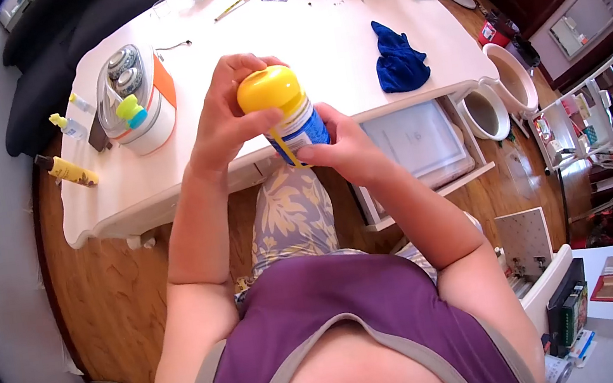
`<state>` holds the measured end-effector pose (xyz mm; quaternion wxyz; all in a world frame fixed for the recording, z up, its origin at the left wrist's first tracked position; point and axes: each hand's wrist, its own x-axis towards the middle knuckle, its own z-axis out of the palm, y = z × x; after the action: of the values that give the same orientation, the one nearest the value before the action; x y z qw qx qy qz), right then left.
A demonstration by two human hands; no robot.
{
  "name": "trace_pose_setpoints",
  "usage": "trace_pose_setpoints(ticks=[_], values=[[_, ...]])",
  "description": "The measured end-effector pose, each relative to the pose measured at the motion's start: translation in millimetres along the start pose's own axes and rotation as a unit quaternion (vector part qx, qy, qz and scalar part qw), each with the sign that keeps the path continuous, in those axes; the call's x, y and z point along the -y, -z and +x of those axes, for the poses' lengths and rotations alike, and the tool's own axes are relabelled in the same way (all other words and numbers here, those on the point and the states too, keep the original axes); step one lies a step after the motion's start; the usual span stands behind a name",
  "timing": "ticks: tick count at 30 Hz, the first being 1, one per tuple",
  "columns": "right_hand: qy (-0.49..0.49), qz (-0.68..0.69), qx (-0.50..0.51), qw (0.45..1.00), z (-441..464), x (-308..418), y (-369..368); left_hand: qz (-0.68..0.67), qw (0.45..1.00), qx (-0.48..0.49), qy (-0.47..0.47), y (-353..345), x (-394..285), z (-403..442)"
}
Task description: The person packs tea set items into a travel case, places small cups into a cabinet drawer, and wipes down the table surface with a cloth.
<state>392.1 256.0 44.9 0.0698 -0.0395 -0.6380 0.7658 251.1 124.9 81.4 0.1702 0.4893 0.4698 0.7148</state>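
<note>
Fine label text on the bottle (pixel 285 118) was too small to read; fingers covered part of it. Bottle: glossy yellow cap, blue-and-white label, held tilted above the near edge of the table (pixel 255 46). Left grip (pixel 229 112) curled round the cap, right grip (pixel 338 140) pinched the lower body. Open drawer (pixel 422 152) held a pale flat translucent item.

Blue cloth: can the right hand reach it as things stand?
Probably yes: nothing stands between the right hand and the blue cloth, though that hand would first have to leave the bottle.
</note>
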Motion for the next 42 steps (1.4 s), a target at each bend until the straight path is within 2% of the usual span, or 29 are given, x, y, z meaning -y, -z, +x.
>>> trace_pose_setpoints(ticks=[1, 2, 4, 5, 6, 8, 9, 14, 16, 17, 18, 19, 20, 22, 23, 24, 26, 30, 31, 32, 35, 42], values=[[0.019, -0.044, -0.024, 0.999, -5, -1, -2, 0.082, 0.996, 0.010, -0.014, -1, -4, -3], [0.017, -0.045, -0.025, 0.999, -10, -4, -4, 0.079, 0.997, 0.009, -0.013, -2, -7, -4], [0.111, -0.214, -0.108, 0.964, -19, -16, -6, 0.097, 0.987, -0.121, -0.052, -2, -15, -2], [0.127, -0.195, -0.109, 0.966, -23, -22, -7, 0.004, 0.987, -0.138, -0.081, 3, -19, -1], [0.125, -0.197, -0.109, 0.966, -27, -26, -7, -0.076, 0.979, -0.139, -0.125, 3, -28, 1], [0.181, -0.156, -0.095, 0.966, -35, -30, -7, -0.094, 0.976, -0.126, -0.149, 11, -35, -1], [0.202, -0.136, -0.082, 0.966, -37, -32, -7, -0.052, 0.979, -0.127, -0.154, 8, -38, -2], [0.268, -0.138, -0.092, 0.949, -47, -33, -9, -0.104, 0.982, -0.086, -0.134, -10, -42, -13], [0.278, -0.169, -0.112, 0.939, -50, -34, -7, -0.044, 0.991, -0.039, -0.122, -16, -42, -19], [0.279, -0.170, -0.116, 0.938, -53, -30, -6, -0.034, 0.994, -0.057, -0.084, -18, -42, -22], [0.233, -0.120, -0.107, 0.959, -56, -25, -5, -0.036, 0.994, -0.053, -0.083, -17, -42, -24], [0.187, -0.069, -0.097, 0.975, -60, -21, -3, 0.077, 0.993, -0.049, -0.077, -16, -42, -25], [0.188, -0.069, -0.100, 0.975, -61, -20, 1, 0.188, 0.979, -0.045, -0.071, -16, -42, -26], [0.062, 0.147, -0.003, 0.987, -61, -19, 11, 0.177, 0.983, -0.024, -0.052, -20, -45, -26], [0.042, 0.141, 0.007, 0.989, -65, -6, 3, 0.181, 0.983, 0.013, -0.039, -21, -44, -25], [0.041, 0.140, 0.006, 0.989, -66, -7, 5, 0.185, 0.981, 0.050, -0.026, -22, -45, -25], [0.027, 0.167, 0.080, 0.982, -69, -11, 9, 0.187, 0.979, 0.069, -0.030, -28, -50, -24], [0.029, 0.146, 0.099, 0.984, -73, -17, 18, 0.162, 0.980, 0.112, -0.028, -38, -57, -22], [-0.012, 0.180, 0.118, 0.976, -76, -14, 24, 0.161, 0.979, 0.121, -0.024, -41, -59, -21], [-0.014, 0.181, 0.115, 0.977, -77, -12, 25, 0.158, 0.980, 0.122, -0.022, -46, -63, -21], [0.027, 0.158, 0.164, 0.973, -80, -2, 24, 0.126, 0.981, 0.148, 0.024, -60, -75, -20], [0.066, 0.163, 0.199, 0.964, -87, 13, 27, 0.111, 0.975, 0.191, -0.004, -76, -85, -19]])
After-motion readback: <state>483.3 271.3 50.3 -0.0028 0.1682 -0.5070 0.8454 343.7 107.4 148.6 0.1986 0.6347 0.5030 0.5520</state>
